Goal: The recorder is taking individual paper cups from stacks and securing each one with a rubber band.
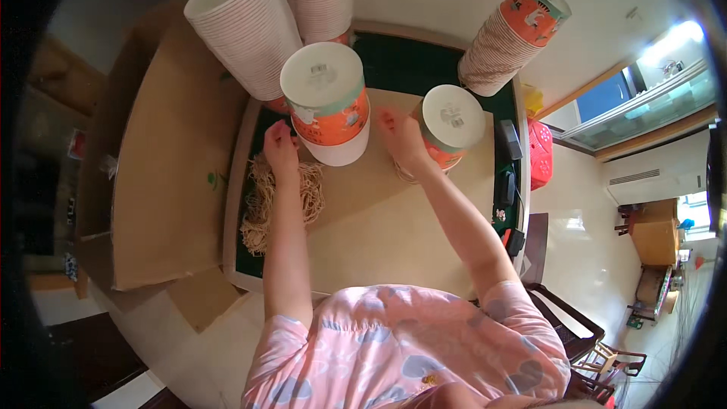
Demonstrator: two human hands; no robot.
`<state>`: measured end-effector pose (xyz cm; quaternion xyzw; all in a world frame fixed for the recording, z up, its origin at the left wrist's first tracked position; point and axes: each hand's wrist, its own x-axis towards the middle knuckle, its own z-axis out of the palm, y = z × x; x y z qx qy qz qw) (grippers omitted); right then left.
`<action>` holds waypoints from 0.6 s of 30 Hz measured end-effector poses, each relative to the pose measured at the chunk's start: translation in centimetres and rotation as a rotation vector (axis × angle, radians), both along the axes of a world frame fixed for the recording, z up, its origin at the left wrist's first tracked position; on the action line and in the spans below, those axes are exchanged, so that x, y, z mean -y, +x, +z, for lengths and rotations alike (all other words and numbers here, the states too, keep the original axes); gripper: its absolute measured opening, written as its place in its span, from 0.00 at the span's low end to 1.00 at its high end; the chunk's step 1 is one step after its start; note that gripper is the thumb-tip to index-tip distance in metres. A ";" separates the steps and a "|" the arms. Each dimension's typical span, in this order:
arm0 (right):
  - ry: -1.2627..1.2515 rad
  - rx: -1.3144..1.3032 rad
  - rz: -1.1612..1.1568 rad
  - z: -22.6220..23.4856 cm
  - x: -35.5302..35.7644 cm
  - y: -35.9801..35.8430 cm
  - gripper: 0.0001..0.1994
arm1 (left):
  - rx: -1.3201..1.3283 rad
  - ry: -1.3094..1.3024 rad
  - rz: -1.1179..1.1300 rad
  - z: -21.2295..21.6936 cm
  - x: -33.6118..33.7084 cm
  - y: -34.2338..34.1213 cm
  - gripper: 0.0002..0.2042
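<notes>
My left hand point(282, 150) is over the near end of a heap of beige cord point(284, 201), its fingers curled together; what they hold, if anything, is hidden. Just right of it, a short stack of paper buckets point(331, 117) with orange and green print stands upside down. My right hand point(405, 138) is beside another upside-down paper bucket stack point(453, 120), on its left side. Its fingertips are bent together and slightly blurred, so their contents cannot be made out. Some loops of cord point(403, 173) show below that hand.
Tall white bucket stacks point(246, 30) rise at the back left, and another leaning stack point(511, 34) is at the back right. A large open cardboard box point(174, 151) adjoins the table's left side. Cardboard sheet point(371, 235) covers the tabletop. Small dark devices point(509, 140) line the right edge.
</notes>
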<state>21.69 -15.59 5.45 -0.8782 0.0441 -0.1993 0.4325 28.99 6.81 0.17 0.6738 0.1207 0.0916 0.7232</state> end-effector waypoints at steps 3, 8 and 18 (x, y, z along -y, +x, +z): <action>0.410 -0.173 -0.047 -2.8 -0.1 2.5 0.08 | -0.125 0.052 -0.089 0.1 -0.4 2.2 0.09; 0.836 -0.422 -0.005 -3.2 0.6 3.6 0.08 | -0.230 -0.010 -0.168 0.8 -1.1 3.3 0.08; 1.009 -0.506 -0.026 -2.5 0.2 3.7 0.08 | -0.470 -0.190 -0.236 2.4 -2.6 4.0 0.06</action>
